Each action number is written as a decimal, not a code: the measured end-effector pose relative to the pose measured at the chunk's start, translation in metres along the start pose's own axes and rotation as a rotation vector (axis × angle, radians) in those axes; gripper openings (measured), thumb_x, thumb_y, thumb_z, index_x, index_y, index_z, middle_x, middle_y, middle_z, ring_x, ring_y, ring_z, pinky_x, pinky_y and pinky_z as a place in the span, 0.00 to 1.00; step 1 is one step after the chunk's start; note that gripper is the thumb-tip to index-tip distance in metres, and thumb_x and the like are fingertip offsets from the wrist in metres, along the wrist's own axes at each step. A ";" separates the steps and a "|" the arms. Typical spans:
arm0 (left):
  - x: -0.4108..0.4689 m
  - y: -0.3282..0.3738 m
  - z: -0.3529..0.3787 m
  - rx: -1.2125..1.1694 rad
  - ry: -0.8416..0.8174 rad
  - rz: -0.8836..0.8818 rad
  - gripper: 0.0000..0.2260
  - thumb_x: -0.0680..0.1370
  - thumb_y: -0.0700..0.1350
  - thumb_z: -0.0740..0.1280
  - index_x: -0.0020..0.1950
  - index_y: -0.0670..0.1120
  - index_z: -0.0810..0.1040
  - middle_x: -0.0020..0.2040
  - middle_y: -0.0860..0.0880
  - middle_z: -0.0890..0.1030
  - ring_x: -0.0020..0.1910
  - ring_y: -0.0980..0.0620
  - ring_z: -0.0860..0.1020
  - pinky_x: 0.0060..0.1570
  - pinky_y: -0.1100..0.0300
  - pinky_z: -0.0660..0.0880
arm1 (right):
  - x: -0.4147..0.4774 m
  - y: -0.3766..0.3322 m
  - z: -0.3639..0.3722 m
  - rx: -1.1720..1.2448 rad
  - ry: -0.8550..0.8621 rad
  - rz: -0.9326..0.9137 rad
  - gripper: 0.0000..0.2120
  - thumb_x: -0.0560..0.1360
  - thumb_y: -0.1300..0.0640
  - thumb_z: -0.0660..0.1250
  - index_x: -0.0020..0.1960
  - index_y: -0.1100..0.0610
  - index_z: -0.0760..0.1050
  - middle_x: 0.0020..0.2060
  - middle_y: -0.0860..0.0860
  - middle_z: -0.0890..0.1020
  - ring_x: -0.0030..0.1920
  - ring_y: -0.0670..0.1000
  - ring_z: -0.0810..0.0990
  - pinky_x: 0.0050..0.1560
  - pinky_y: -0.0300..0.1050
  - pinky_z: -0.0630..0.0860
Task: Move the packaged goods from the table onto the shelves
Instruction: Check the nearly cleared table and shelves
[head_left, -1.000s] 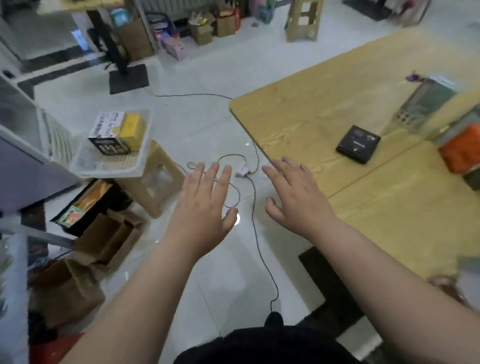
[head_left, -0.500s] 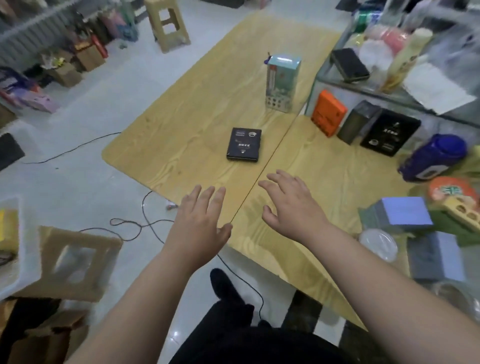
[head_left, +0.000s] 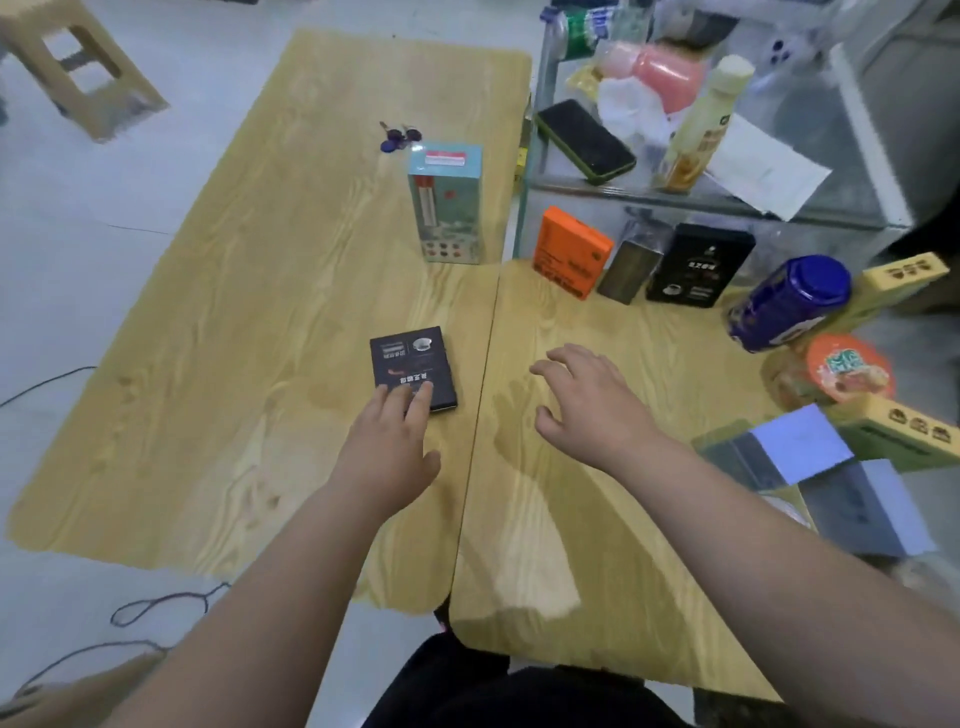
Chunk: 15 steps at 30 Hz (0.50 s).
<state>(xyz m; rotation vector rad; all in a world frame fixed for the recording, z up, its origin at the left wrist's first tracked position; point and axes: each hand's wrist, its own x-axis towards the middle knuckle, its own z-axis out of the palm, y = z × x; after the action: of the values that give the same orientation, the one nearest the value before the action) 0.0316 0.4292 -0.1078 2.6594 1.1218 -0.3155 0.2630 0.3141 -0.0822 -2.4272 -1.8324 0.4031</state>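
Glass shelf (head_left: 675, 195), upper level: phone (head_left: 584, 140), pale bottle (head_left: 701, 135), pink cup (head_left: 667, 78), paper (head_left: 763, 169). Lower level, standing in a row: orange box (head_left: 569, 252), grey box (head_left: 628, 270), black carton (head_left: 698, 265). Just beside, lying tilted: blue jar (head_left: 789, 304). Table (head_left: 234, 338), two wood tops butted at a seam: teal box (head_left: 449, 205) upright near the shelf corner; keys (head_left: 397, 139) behind it; flat black box (head_left: 414, 368) left of the seam, mid-table. Left hand (head_left: 387, 452): fingers spread, tips over the black box's near edge, nothing grasped. Right hand (head_left: 592, 410): loose, empty, above bare wood right of the seam. Left top otherwise open to its edges.
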 end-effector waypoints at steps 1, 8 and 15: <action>0.016 -0.010 0.002 0.031 -0.055 0.005 0.39 0.80 0.57 0.64 0.83 0.47 0.47 0.81 0.44 0.56 0.80 0.42 0.51 0.79 0.50 0.54 | 0.012 -0.003 0.004 0.010 -0.008 0.028 0.26 0.78 0.48 0.63 0.75 0.53 0.67 0.73 0.55 0.68 0.76 0.55 0.61 0.77 0.57 0.59; 0.095 -0.062 0.015 -0.011 -0.366 -0.026 0.39 0.76 0.49 0.66 0.82 0.58 0.48 0.82 0.50 0.41 0.80 0.42 0.38 0.78 0.44 0.54 | 0.061 -0.005 0.031 0.193 -0.052 0.239 0.26 0.78 0.49 0.64 0.74 0.52 0.67 0.73 0.53 0.68 0.74 0.55 0.66 0.74 0.54 0.65; 0.124 -0.053 0.024 -0.136 -0.313 -0.001 0.35 0.78 0.37 0.63 0.82 0.56 0.55 0.77 0.46 0.56 0.71 0.44 0.67 0.62 0.56 0.72 | 0.109 0.038 0.034 0.280 0.094 0.404 0.34 0.77 0.51 0.66 0.79 0.54 0.58 0.75 0.54 0.64 0.72 0.57 0.67 0.70 0.53 0.69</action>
<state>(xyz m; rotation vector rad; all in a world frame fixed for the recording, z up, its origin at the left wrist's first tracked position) 0.0753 0.5407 -0.1736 2.3862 1.0063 -0.6089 0.3171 0.4036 -0.1407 -2.5507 -1.1522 0.5192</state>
